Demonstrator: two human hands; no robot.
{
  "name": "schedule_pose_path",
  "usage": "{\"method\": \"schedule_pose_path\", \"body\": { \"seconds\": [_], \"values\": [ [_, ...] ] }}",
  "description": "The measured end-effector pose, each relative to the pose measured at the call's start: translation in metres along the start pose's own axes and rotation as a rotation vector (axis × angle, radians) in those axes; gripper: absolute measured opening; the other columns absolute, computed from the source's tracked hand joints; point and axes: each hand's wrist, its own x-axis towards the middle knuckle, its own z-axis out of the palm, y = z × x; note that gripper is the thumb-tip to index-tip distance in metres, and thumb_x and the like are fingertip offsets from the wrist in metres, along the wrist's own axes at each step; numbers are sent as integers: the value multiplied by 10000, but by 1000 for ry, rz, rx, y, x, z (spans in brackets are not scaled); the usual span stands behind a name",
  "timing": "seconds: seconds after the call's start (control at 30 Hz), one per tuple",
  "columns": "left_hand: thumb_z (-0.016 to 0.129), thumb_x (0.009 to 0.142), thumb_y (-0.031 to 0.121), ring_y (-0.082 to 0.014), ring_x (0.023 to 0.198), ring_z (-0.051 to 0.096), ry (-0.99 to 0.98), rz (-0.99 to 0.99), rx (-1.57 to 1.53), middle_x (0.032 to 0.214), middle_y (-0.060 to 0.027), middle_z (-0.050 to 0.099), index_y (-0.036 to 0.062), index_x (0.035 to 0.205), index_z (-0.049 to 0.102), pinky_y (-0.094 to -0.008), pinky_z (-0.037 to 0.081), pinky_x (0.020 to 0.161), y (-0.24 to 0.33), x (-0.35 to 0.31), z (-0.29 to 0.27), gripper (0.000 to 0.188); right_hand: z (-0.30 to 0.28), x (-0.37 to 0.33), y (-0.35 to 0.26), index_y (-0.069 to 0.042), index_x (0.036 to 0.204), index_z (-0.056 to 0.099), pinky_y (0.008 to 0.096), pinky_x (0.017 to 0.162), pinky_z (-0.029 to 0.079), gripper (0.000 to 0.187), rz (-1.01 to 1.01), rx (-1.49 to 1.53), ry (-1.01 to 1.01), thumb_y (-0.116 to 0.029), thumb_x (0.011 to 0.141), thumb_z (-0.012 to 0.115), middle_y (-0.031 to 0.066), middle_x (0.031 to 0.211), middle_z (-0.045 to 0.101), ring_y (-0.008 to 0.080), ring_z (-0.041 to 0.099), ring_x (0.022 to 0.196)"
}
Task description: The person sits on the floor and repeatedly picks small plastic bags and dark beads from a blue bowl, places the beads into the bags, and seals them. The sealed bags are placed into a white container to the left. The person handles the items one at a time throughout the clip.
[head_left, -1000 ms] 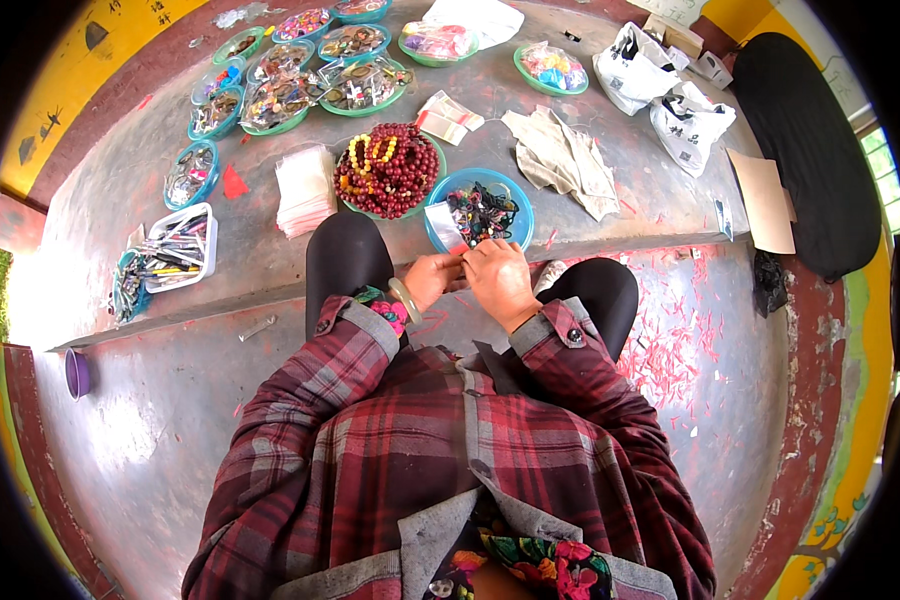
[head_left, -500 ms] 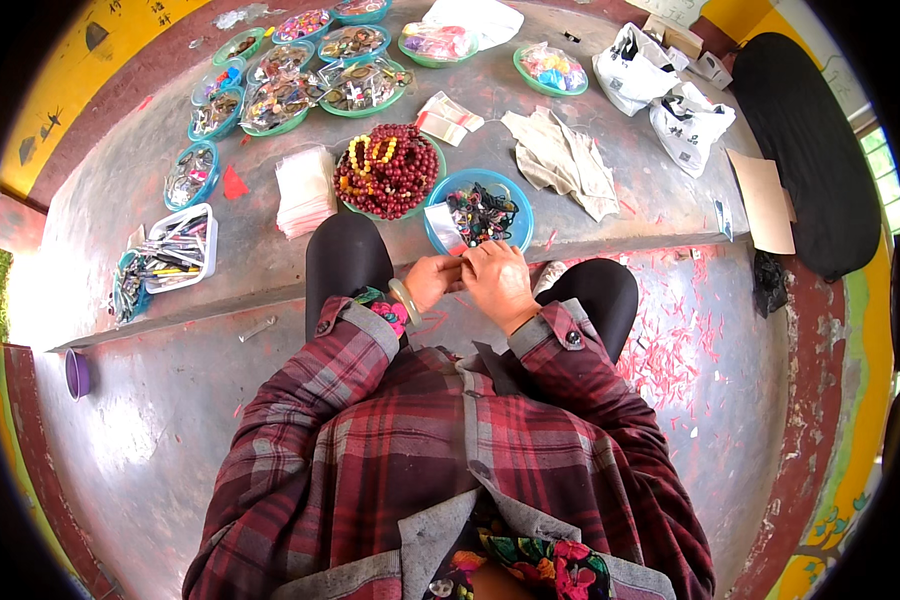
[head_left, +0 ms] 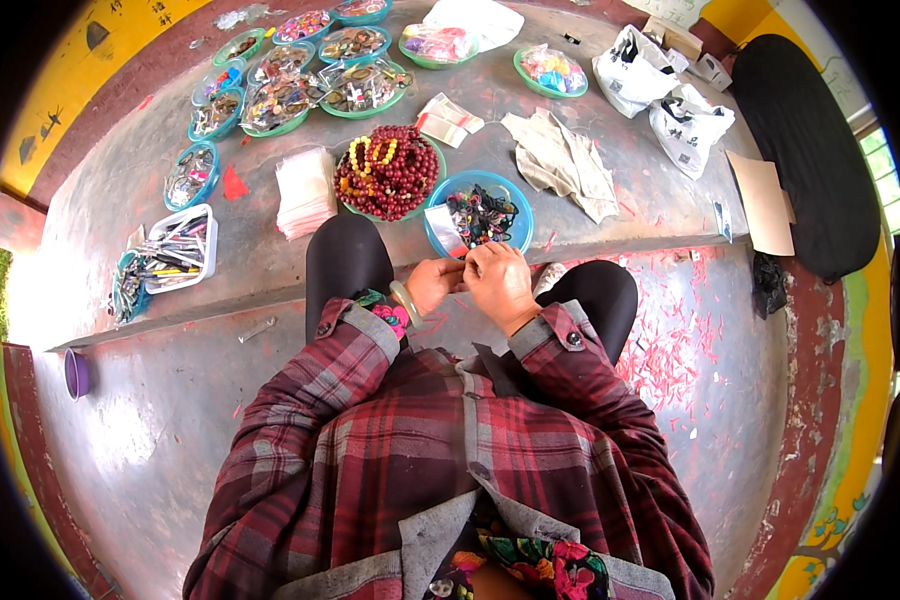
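My left hand [head_left: 432, 284] and my right hand [head_left: 500, 287] meet between my knees, fingertips pinched close together. Whatever they pinch is too small or too hidden to make out. Just beyond them, at the ledge's edge, sits a blue bowl [head_left: 521, 222] of small dark corded pieces with bits of colour. A white slip [head_left: 445, 228] leans inside its left side. Left of that bowl, dark red bead strings [head_left: 398, 180] with some yellow beads fill a green bowl. A pale bangle [head_left: 407, 302] circles my left wrist.
A stack of clear packets [head_left: 306, 192] lies left of the beads, a beige cloth [head_left: 562, 165] to the right. Several bowls of packaged trinkets stand farther back. A white tray of pens [head_left: 208, 245] is at left; white plastic bags [head_left: 692, 130] stand at right. Red scraps litter the floor.
My right hand's fingers have shifted slightly, showing more of the bowl's near contents. My left hand stays nearly in place.
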Motion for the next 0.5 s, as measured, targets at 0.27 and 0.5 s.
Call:
{"method": "schedule_pose_path", "body": {
  "seconds": [0.27, 0.5],
  "values": [
    [489, 873, 106, -155, 865, 600, 2, -84, -173, 964, -82, 608, -41, 1100, 548, -267, 481, 793, 2, -1, -1, 276, 1, 1, 2, -56, 737, 595, 401, 634, 450, 56, 125, 175, 29, -96, 706, 572, 101, 715, 590, 304, 568, 704],
    [452, 891, 103, -185, 906, 595, 6, -69, -249, 1007, -117, 596, -72, 1084, 535, -284, 477, 828, 8, -3, 2, 274, 4, 3, 16, -28, 780, 613, 325, 611, 472, 106, 360, 367, -38, -118, 731, 585, 114, 720, 623, 245, 613, 665]
  ]
}}
